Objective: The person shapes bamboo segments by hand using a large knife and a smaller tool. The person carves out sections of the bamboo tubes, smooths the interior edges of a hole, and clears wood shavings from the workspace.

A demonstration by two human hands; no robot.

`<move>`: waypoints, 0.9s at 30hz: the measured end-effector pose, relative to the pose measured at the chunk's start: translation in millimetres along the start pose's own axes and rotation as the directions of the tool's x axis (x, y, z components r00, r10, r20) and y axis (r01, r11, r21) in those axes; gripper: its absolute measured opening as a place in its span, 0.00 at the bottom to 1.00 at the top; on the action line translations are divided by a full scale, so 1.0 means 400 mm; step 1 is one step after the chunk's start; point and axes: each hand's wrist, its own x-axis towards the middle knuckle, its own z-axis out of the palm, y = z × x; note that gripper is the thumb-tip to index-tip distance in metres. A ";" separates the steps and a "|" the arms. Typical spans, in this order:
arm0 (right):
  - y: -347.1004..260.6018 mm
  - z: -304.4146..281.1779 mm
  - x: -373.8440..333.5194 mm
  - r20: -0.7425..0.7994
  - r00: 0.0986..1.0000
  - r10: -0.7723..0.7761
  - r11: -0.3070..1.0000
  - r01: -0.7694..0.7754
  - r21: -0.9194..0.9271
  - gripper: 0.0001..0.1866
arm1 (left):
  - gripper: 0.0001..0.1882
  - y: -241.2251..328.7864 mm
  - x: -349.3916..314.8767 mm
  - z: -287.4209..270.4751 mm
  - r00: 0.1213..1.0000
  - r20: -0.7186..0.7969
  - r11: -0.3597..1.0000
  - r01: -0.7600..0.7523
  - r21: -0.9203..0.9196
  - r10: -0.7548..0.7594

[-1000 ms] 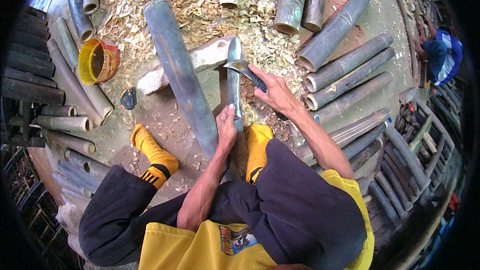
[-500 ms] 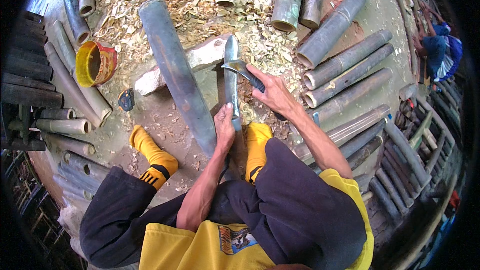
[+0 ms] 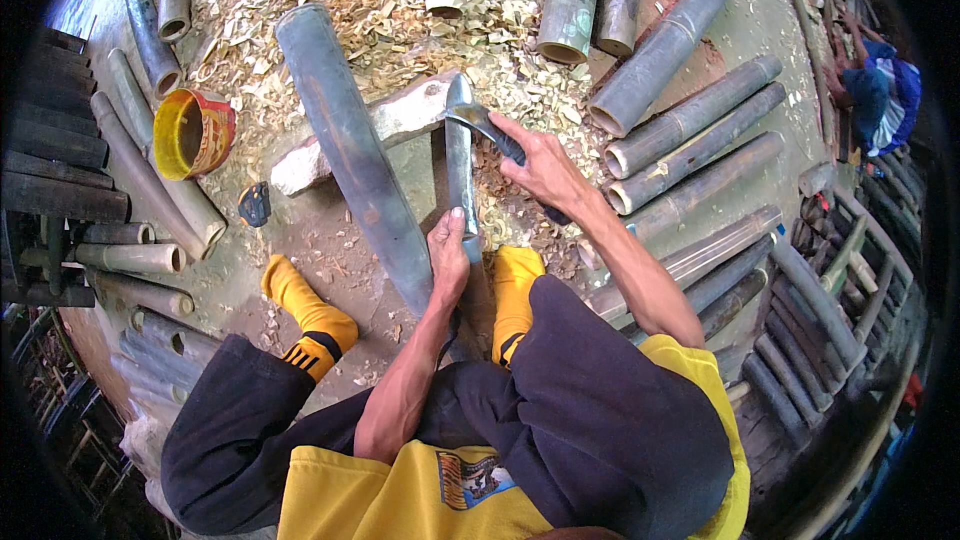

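Note:
My left hand is closed around a narrow bamboo piece, thumb pressed along its face. The piece points away from me, its rounded tip near a rough whitish block. In my closed right hand is a knife with a curved blade and dark handle; the blade lies across the piece near its tip. Just left of my left hand, a thick grey-blue bamboo tube slants over the block. My yellow-socked feet rest on either side of the work.
Bamboo shavings cover the ground ahead. Cut bamboo tubes lie at the right, with more tubes at the left. A yellow-and-red bucket and a tape measure are at the left. Another person sits far right.
My right hand has shifted slightly left and away from me, carrying the knife blade closer to the piece's tip. My left hand keeps its hold, almost unmoved.

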 end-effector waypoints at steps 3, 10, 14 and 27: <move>0.005 -0.018 0.050 -0.043 0.997 -0.062 0.998 0.061 -0.030 0.32 | 0.19 -0.006 0.003 0.000 1.000 0.005 1.000 -0.018 0.007 0.018; -0.018 -0.013 -0.004 -0.016 0.998 -0.061 0.997 0.060 -0.055 0.31 | 0.19 -0.004 0.001 -0.005 0.999 -0.004 0.997 -0.051 0.057 0.051; -0.003 -0.013 0.030 -0.069 0.993 -0.092 0.996 0.092 -0.001 0.30 | 0.20 0.001 0.000 0.003 0.999 -0.008 0.999 -0.042 0.022 0.043; -0.027 -0.040 0.068 0.037 0.999 0.009 0.999 -0.007 -0.041 0.32 | 0.19 -0.039 0.018 -0.015 0.997 0.005 0.995 -0.081 0.063 0.081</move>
